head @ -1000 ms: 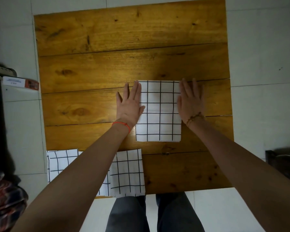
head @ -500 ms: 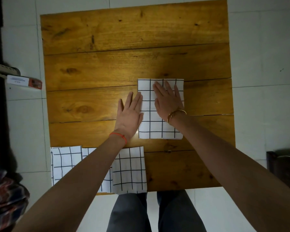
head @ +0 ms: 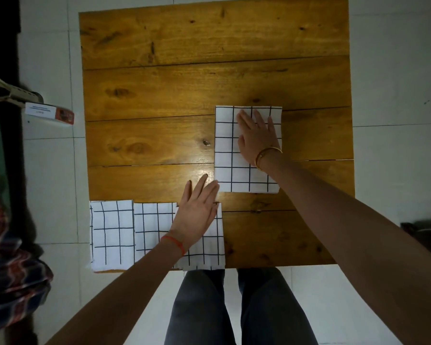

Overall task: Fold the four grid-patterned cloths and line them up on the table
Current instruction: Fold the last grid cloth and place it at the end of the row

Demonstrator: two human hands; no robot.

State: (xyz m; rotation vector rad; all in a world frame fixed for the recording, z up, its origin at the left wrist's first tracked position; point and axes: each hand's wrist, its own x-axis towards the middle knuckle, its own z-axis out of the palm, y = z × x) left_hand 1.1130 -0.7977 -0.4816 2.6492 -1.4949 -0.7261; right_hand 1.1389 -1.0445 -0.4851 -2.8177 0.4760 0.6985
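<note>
Fingers (head: 255, 120) of the right hand (head: 258, 139) are lying straight and a little spread, flat on the folded fourth cloth (head: 246, 150), pressing it on the bench (head: 184, 83). They are pinching nothing. These fingers are covering the upper right part of the cloth, with the tips near its far edge, and the palm is sitting over the middle of its right half. The left hand (head: 197, 212) is also flat, its fingers (head: 204, 190) straight and close together. Its fingertips are just beside the lower left corner of that cloth; I cannot tell if they are touching it. Its palm is hanging over the third cloth (head: 207, 242), in the lower centre of the frame.

To my judgement the person is now bringing the fourth cloth down into the row. For doing this well, the flat hand should be sliding the cloth with even pressure, so that the layers are not shifting, and the left edge should be coming beside the right edge of the third cloth, with the near edges level.

Two more folded cloths, the first cloth (head: 111, 232) and the second cloth (head: 152, 225), are lying side by side in the lower left, along the near edge of the bench. The fourth cloth is lying apart, right of centre.
</note>
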